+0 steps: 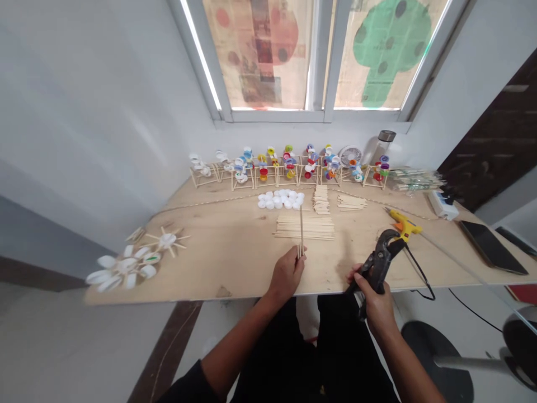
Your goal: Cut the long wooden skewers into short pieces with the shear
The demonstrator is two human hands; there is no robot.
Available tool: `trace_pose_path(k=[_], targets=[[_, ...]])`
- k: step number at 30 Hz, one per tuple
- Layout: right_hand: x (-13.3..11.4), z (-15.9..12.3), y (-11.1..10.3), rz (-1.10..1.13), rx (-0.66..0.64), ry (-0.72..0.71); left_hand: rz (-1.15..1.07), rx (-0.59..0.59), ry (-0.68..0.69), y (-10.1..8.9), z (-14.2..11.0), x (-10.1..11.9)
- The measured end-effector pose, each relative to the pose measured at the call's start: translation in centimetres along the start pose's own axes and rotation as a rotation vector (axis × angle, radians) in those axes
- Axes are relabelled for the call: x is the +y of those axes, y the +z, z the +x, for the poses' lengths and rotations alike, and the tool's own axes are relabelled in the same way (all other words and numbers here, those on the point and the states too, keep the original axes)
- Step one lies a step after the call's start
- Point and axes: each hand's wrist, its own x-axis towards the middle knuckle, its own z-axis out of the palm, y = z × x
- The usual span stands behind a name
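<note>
My left hand [288, 272] is closed near the table's front edge, pinching thin wooden sticks [301, 229]. One long stick points up and away from me, and shorter ends show by my fingertips. In my right hand [375, 302] is a black pipe cutter [380, 260], its curved jaw pointing up and away, held over the front edge. Beyond my left hand lies a row of long wooden sticks [312, 228]. Farther back are a cluster of white bottle caps [280, 199] and a stack of short sticks [321, 200].
Several stick frames with coloured caps [289, 168] line the wall. A yellow glue gun [405, 223], a phone [491, 246] and a power strip [443, 205] lie at right. White cap wheels with sticks [127, 267] sit at the left edge. A cord [210, 202] crosses the table.
</note>
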Motion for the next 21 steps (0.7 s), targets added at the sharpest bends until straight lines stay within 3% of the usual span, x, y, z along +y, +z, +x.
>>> trace_pose_path(k=[8,16,21], targets=[[-0.5,-0.3,0.8,-0.020,-0.080,-0.122,0.074,0.021,-0.014,0.0,-1.0,0.7],[-1.3,-0.5,4.4,-0.040,-0.244,-0.202,0.114,0.024,0.022,0.2,-1.6,1.1],[-1.2,0.0,6.3,-0.079,-0.263,-0.247,0.135,0.045,0.073,0.5,-1.8,0.7]])
